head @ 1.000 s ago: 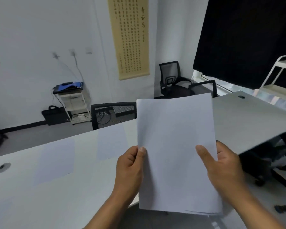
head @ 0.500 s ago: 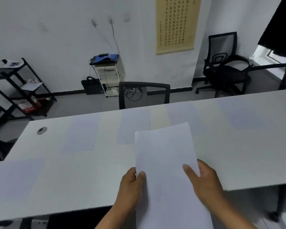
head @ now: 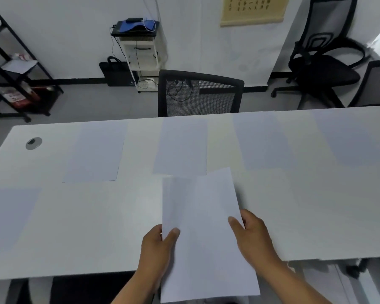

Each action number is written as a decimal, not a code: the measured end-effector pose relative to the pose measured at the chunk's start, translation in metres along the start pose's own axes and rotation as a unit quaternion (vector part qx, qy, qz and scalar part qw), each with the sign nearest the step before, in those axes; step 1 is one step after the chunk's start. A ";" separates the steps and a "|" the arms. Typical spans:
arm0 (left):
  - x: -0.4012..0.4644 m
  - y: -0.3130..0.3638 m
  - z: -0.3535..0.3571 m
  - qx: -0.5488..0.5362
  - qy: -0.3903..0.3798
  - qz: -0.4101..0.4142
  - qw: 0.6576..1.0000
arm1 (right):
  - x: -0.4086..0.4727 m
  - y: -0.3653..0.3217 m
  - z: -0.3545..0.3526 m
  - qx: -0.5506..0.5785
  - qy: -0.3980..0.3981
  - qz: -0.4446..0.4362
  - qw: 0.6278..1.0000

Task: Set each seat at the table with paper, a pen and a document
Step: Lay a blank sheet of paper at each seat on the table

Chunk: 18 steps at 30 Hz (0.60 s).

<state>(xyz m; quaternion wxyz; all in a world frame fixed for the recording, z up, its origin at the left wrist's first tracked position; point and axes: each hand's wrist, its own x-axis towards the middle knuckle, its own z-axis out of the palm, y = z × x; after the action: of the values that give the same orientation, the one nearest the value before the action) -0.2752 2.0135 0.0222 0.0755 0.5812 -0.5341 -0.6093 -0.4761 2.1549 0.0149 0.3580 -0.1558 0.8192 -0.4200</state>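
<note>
Now the white table [head: 294, 216] fills the view, where a second ago the person faced the far wall; the turn suggests the near side is next to be set. Sheets [head: 181, 145] already lie along its far edge. The paper stack [head: 203, 238] hangs over the near edge, pinched by the left hand [head: 157, 249] and right hand [head: 253, 235].
</note>
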 end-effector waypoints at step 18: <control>0.012 -0.046 -0.086 -0.121 0.083 -0.072 0.986 | 0.041 0.032 0.033 -0.096 0.022 0.037 0.994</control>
<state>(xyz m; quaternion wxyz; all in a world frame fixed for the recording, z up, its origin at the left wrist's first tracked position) -0.1873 1.9759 0.0023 0.1460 0.6533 -0.4050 -0.6228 -0.4789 2.1323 -0.0423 0.3389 -0.1500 0.8684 -0.3295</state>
